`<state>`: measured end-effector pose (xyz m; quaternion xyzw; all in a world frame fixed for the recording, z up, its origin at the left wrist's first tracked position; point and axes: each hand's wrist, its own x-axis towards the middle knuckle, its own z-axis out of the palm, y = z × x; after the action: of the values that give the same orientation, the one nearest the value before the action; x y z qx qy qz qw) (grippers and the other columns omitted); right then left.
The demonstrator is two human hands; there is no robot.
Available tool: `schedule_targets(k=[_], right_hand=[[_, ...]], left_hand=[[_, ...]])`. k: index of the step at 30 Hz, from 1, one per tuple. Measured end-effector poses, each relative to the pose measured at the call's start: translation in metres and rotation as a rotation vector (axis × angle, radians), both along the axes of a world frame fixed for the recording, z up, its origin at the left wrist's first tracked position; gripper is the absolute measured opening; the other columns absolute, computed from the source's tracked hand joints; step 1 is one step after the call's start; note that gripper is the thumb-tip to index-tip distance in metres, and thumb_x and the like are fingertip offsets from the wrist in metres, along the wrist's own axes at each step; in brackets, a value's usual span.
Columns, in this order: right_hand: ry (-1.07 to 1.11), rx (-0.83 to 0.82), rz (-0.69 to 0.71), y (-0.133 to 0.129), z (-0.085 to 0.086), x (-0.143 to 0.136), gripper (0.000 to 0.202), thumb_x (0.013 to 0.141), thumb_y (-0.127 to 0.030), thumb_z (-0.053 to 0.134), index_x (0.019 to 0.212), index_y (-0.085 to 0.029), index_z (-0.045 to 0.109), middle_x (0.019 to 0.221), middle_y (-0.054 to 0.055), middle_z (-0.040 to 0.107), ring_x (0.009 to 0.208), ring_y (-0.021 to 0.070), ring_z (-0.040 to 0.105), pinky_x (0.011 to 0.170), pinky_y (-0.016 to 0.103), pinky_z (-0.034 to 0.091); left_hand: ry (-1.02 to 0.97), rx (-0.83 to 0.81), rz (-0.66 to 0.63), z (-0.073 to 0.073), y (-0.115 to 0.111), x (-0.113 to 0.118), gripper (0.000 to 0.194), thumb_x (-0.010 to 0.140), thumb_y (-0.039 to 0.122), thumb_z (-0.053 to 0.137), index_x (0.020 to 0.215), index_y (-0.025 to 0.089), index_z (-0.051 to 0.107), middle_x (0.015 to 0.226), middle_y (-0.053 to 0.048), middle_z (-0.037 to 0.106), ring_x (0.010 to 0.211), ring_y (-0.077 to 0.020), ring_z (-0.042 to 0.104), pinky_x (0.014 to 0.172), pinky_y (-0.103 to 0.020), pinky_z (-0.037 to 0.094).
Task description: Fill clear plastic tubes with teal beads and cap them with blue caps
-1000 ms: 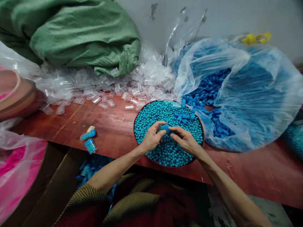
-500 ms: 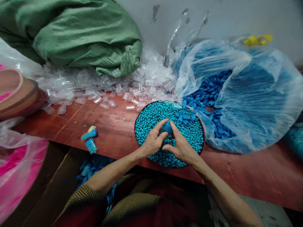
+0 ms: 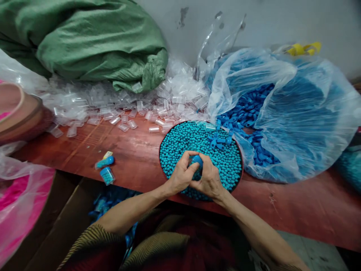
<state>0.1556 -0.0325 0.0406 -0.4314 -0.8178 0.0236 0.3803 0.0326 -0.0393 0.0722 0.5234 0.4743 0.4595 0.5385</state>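
Note:
Both hands meet over a round tray full of teal beads. My left hand grips a small clear container with a blue cap from the left. Around its right side close the fingers of my right hand. The cap faces up between the fingertips, while the container's lower part is mostly hidden by the hands. Several loose blue caps lie on the beads, near a clear empty tube.
Two bead-filled containers lie on the red table at left. Clear tubes heap behind, below a green sack. A plastic bag of blue caps stands right. At far left are a pinkish pot and a bag with pink contents.
My right hand has closed in around the blue-capped container, its fingers now bent instead of spread. Both hands and the container sit slightly lower in view.

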Motion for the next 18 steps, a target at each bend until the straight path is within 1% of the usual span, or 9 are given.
schedule_targets(k=[4, 7, 10, 12, 13, 14, 15, 16, 18], right_hand=[[0.001, -0.056, 0.032, 0.001, -0.003, -0.003, 0.073, 0.077, -0.049, 0.055, 0.133, -0.009, 0.029, 0.098, 0.016, 0.058, 0.080, 0.0282, 0.063, 0.060, 0.040, 0.055], [0.016, -0.149, 0.040, 0.003, -0.002, -0.003, 0.074, 0.076, -0.045, 0.059, 0.135, -0.011, 0.028, 0.104, 0.017, 0.057, 0.084, 0.0288, 0.064, 0.061, 0.041, 0.056], [0.014, -0.267, 0.090, 0.005, 0.003, 0.000, 0.085, 0.075, -0.043, 0.063, 0.142, -0.015, 0.019, 0.119, 0.019, 0.052, 0.100, 0.0301, 0.061, 0.071, 0.042, 0.056], [-0.023, -0.307, 0.149, 0.004, 0.008, 0.003, 0.094, 0.074, -0.045, 0.066, 0.146, -0.017, 0.011, 0.132, 0.020, 0.045, 0.112, 0.0311, 0.056, 0.079, 0.044, 0.055], [-0.048, -0.321, 0.174, 0.005, 0.009, 0.006, 0.095, 0.074, -0.046, 0.066, 0.146, -0.018, 0.012, 0.136, 0.020, 0.041, 0.114, 0.0309, 0.055, 0.081, 0.044, 0.055], [-0.067, -0.333, 0.189, 0.006, 0.010, 0.010, 0.091, 0.075, -0.046, 0.066, 0.146, -0.018, 0.016, 0.139, 0.020, 0.040, 0.113, 0.0299, 0.056, 0.082, 0.043, 0.054], [-0.076, -0.346, 0.191, 0.008, 0.010, 0.015, 0.081, 0.078, -0.045, 0.063, 0.144, -0.019, 0.024, 0.138, 0.018, 0.043, 0.109, 0.0281, 0.058, 0.083, 0.042, 0.054], [-0.073, -0.356, 0.174, 0.013, 0.009, 0.022, 0.067, 0.082, -0.042, 0.059, 0.140, -0.019, 0.034, 0.133, 0.016, 0.049, 0.104, 0.0259, 0.061, 0.082, 0.041, 0.054], [-0.044, -0.347, 0.082, 0.027, 0.007, 0.037, 0.039, 0.088, -0.034, 0.051, 0.124, -0.019, 0.053, 0.115, 0.012, 0.063, 0.095, 0.0228, 0.064, 0.081, 0.037, 0.053]], left_hand=[[0.010, -0.029, 0.042, -0.006, -0.001, -0.003, 0.023, 0.082, 0.026, 0.049, 0.103, 0.016, 0.048, 0.073, 0.003, 0.047, 0.064, -0.0095, 0.046, 0.063, -0.022, 0.040], [-0.047, -0.048, 0.003, -0.011, 0.004, -0.004, 0.028, 0.082, 0.028, 0.051, 0.108, 0.017, 0.046, 0.079, 0.001, 0.053, 0.070, -0.0108, 0.051, 0.068, -0.023, 0.042], [-0.091, -0.019, -0.033, -0.010, 0.010, -0.007, 0.040, 0.078, 0.027, 0.055, 0.116, 0.018, 0.043, 0.096, -0.003, 0.058, 0.084, -0.0142, 0.056, 0.077, -0.026, 0.045], [-0.059, 0.007, -0.037, -0.007, 0.012, -0.017, 0.042, 0.078, 0.029, 0.055, 0.117, 0.018, 0.044, 0.100, -0.004, 0.059, 0.084, -0.0150, 0.056, 0.076, -0.027, 0.046], [-0.020, 0.015, -0.029, -0.006, 0.011, -0.025, 0.041, 0.079, 0.031, 0.055, 0.117, 0.018, 0.046, 0.099, -0.004, 0.059, 0.081, -0.0147, 0.056, 0.073, -0.027, 0.046], [0.031, 0.017, -0.007, -0.006, 0.010, -0.037, 0.040, 0.080, 0.033, 0.054, 0.117, 0.019, 0.047, 0.095, -0.004, 0.059, 0.076, -0.0140, 0.055, 0.069, -0.027, 0.046], [0.101, 0.017, 0.028, -0.007, 0.008, -0.053, 0.041, 0.081, 0.035, 0.053, 0.118, 0.019, 0.047, 0.093, -0.003, 0.059, 0.073, -0.0134, 0.053, 0.066, -0.026, 0.046], [0.175, 0.030, 0.087, -0.009, 0.006, -0.070, 0.041, 0.081, 0.036, 0.053, 0.118, 0.019, 0.048, 0.093, -0.003, 0.059, 0.072, -0.0133, 0.053, 0.066, -0.026, 0.046], [0.331, 0.049, 0.238, -0.017, 0.000, -0.109, 0.042, 0.081, 0.037, 0.053, 0.118, 0.018, 0.049, 0.098, -0.004, 0.059, 0.078, -0.0152, 0.055, 0.071, -0.029, 0.047]])
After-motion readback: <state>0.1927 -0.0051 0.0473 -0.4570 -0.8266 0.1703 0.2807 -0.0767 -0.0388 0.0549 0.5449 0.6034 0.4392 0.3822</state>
